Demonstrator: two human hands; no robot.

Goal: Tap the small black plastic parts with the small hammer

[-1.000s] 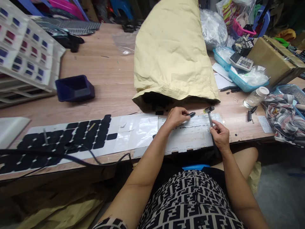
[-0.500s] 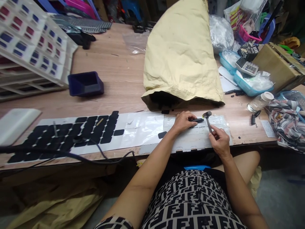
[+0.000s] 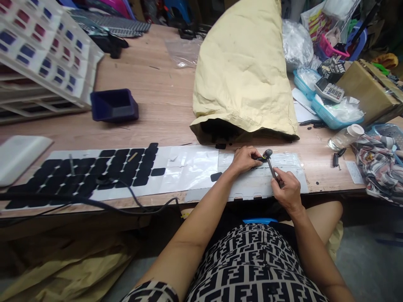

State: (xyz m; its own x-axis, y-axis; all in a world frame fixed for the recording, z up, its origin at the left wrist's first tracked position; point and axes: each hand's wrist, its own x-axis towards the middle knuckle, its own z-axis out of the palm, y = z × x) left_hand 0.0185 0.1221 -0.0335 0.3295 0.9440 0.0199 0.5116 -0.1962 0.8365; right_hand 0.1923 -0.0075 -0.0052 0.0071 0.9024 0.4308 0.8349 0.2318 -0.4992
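My right hand [image 3: 287, 188] is closed round the handle of a small hammer [image 3: 271, 165]. The hammer's head lies over the right end of a slim black piece, too small to name. My left hand [image 3: 244, 160] pinches that black piece [image 3: 260, 159] from the left, hiding much of it. Both hands are above a pale, scuffed board [image 3: 245, 184] at the table's front edge. A white sheet [image 3: 189, 167] extends leftward from it, bearing rows of black rounded pads [image 3: 121, 161]. One loose black pad [image 3: 215, 176] lies by my left wrist.
A large tan paper sack [image 3: 242, 71] lies behind my hands, its dark mouth facing me. A purple bin [image 3: 113, 107] and white crate [image 3: 47, 50] are left. Blue baskets [image 3: 335, 119], a lidded jar [image 3: 344, 137] and patterned cloth [image 3: 378, 167] sit right. Black cable [image 3: 94, 204] crosses the front left.
The hammer has moved left and its head is now over the black piece's end. My right hand has shifted slightly left with it. My left hand keeps its pinch.
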